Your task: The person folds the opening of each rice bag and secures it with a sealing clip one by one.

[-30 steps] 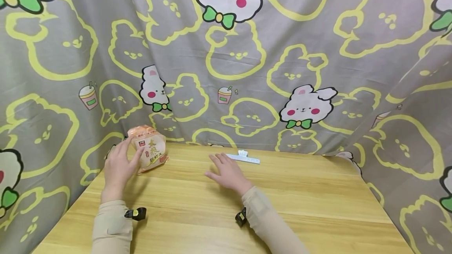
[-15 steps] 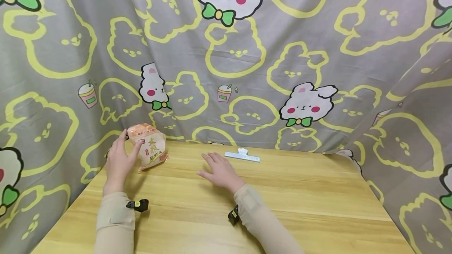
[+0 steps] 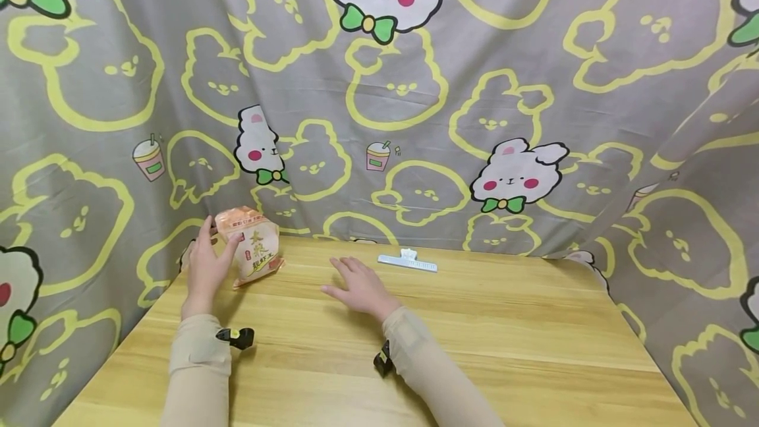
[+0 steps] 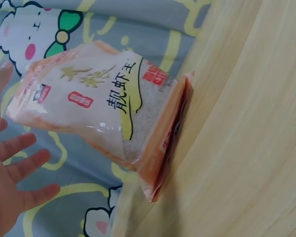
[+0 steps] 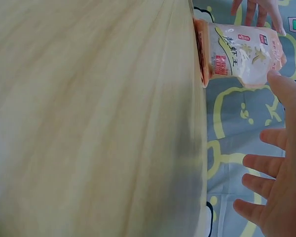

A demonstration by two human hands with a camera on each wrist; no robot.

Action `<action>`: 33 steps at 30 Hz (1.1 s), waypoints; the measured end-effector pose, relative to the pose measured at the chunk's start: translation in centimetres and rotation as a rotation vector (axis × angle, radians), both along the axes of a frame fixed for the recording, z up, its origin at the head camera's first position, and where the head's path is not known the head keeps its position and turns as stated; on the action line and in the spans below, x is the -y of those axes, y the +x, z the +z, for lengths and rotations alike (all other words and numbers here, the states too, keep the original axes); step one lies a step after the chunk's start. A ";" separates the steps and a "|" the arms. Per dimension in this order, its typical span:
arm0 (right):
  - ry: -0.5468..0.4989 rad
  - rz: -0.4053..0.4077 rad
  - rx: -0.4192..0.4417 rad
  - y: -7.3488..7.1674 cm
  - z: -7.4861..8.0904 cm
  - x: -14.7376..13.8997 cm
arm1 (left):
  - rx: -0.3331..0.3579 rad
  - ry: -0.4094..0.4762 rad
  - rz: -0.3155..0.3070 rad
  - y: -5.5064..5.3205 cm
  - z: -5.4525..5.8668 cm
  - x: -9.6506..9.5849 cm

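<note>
A plastic bag of rice (image 3: 257,249), white with orange ends and gold lettering, stands upright at the back left of the table. In the left wrist view the bag (image 4: 98,103) shows pale grains through its lower part. My left hand (image 3: 207,269) is just left of the bag, fingers spread, with the thumb overlapping the bag's front in the head view. My right hand (image 3: 358,288) hovers over the middle of the table, fingers extended and holding nothing. In the right wrist view its thumb (image 5: 286,91) overlaps the bag's edge.
A light blue clip (image 3: 408,262) with ruler-like marks lies near the table's back edge, right of my right hand. The wooden table (image 3: 504,335) meets a grey cartoon-print curtain (image 3: 332,97) at the back and sides. Both wrists carry black straps.
My right hand has moved left, away from the clip and toward the bag, uncovering the clip's left end. My left hand has shifted slightly right beside the bag, which stays in place.
</note>
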State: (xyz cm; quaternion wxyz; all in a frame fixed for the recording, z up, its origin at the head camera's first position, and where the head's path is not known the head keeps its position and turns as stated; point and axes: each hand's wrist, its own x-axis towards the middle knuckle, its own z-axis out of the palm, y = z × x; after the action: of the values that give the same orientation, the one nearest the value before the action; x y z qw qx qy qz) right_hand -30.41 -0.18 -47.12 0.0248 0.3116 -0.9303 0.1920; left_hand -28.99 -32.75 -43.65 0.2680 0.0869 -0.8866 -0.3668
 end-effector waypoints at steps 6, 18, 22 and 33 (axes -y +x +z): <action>0.005 0.016 0.006 -0.3 -0.1 0.5 | 0.007 0.079 -0.040 -0.4 -0.3 0.1; -0.040 0.046 0.051 -0.6 -0.3 2.0 | -0.009 0.265 -0.091 -1.6 -0.7 -0.3; -0.042 0.054 0.060 -0.7 -0.3 2.4 | -0.027 0.278 -0.087 -1.7 -0.8 -0.7; -0.048 0.044 0.084 -1.1 -0.6 3.1 | -0.110 0.215 -0.065 -1.2 -1.0 -1.3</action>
State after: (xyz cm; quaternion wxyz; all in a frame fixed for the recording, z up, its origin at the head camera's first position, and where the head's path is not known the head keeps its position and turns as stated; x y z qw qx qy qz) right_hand -31.52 -3.30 -47.74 -0.0109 0.3228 -0.9187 0.2274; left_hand -30.20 -31.48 -44.68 0.2934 0.0662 -0.8285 -0.4724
